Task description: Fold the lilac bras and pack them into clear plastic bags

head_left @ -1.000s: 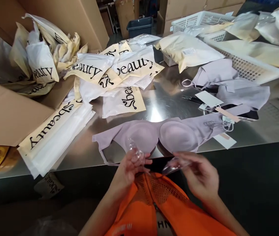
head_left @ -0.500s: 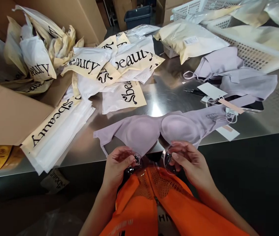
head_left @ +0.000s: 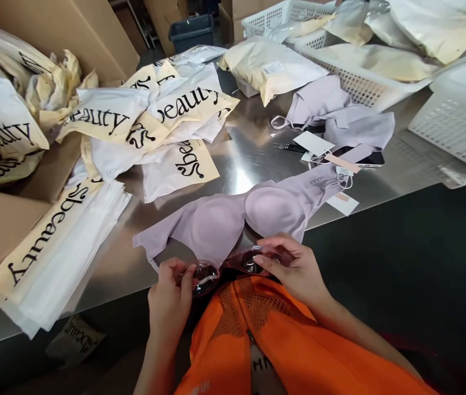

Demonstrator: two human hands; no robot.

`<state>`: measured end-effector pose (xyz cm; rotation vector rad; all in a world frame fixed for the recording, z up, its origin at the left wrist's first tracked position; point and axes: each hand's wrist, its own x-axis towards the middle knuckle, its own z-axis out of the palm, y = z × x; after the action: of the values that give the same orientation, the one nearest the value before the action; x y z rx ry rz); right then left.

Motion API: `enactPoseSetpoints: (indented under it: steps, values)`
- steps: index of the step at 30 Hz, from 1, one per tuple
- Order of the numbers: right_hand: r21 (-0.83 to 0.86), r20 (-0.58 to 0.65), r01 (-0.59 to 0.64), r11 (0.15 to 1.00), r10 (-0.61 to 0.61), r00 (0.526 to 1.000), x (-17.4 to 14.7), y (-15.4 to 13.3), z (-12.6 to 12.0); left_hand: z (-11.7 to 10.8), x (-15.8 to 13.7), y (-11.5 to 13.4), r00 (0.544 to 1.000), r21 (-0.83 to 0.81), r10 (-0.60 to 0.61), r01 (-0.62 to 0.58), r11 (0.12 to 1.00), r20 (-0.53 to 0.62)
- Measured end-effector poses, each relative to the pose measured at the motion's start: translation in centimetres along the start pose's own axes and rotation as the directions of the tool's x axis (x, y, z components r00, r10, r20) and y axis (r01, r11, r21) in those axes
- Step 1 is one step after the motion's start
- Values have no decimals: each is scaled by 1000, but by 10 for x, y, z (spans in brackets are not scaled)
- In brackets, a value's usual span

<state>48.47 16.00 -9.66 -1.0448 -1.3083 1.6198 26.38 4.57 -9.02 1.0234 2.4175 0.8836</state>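
Observation:
Just in front of my orange vest I hold what looks like a pair of clear-framed glasses (head_left: 206, 278), one side in each hand, with light glinting on the lenses. My left hand (head_left: 172, 288) pinches the left end between thumb and fingers. On the other side, my right hand (head_left: 288, 263) grips the right end, its fingertips close below a bra cup. A pale lilac bra (head_left: 216, 225) lies spread along the table's front edge, cups side by side, beyond both hands. White and pink hang tags (head_left: 343, 203) are attached at its right end.
Another lilac garment (head_left: 327, 109) lies behind, near a phone and a dark, pointed tool (head_left: 289, 147). Printed "Sbeauty" bags (head_left: 192, 101) are heaped at left, beside a cardboard box (head_left: 6, 230) full of packets. White baskets (head_left: 364, 90) hold packages at right. The metal table (head_left: 249, 159) ends near my body.
The view has shifted, so the table things sit further left. My hands still hold the glasses, which now appear tilted, with the right side higher than the left.

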Motion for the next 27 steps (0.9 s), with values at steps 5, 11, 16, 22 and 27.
enactPoseSetpoints:
  steps: [5, 11, 16, 22, 27]
  values:
    - [-98, -161, 131, 987, -146, 976, 4, 1, -1, -4, -9, 9, 994, -174, 66, -50, 983, 88]
    - [-301, -263, 257, 918, -339, 903, 10, 2, -10, 2, -5, 14, 979, -160, 157, -136, 978, 129]
    - [-378, -260, 293, 878, -404, 877, 1, -9, -11, 8, 2, 27, 972, -35, 235, -234, 972, 21]
    - [-278, -287, 206, 938, -286, 914, 7, -9, -17, 6, 9, 28, 972, -188, 150, -116, 975, 180]
    - [-123, -211, 96, 988, -120, 970, 20, -5, -16, 4, 32, 22, 987, -190, 55, -25, 981, 154]
